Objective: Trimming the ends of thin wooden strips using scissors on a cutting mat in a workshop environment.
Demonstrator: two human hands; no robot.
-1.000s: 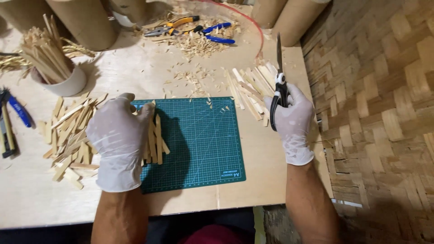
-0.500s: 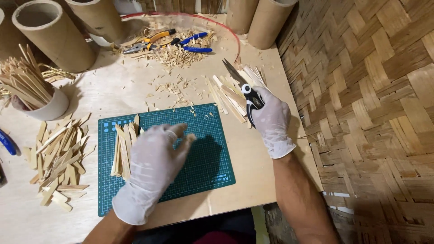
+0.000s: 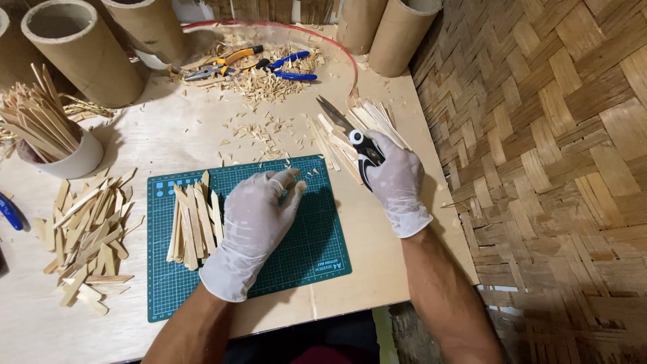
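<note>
Both hands are in white gloves. Left hand (image 3: 259, 219) lies flat and loosely spread on the green cutting mat (image 3: 306, 253), holding nothing, right next to a row of cut bamboo strips (image 3: 192, 226) lined up on the mat. Right hand (image 3: 397, 178) is wrapped around the black handles of a pair of scissors (image 3: 354, 138), blades pointing up-left over a stack of longer bamboo slats (image 3: 367, 121) on the plywood table (image 3: 189, 135).

Containers — a white cup (image 3: 67, 162) at the left is stuffed with upright bamboo sticks (image 3: 37, 121), and open cardboard tubes (image 3: 77, 50) stand along the back; can't tell what's inside them. Another loose pile of strips (image 3: 84, 232) sits left of the mat, and pliers (image 3: 226, 64) lie among shavings up top.
</note>
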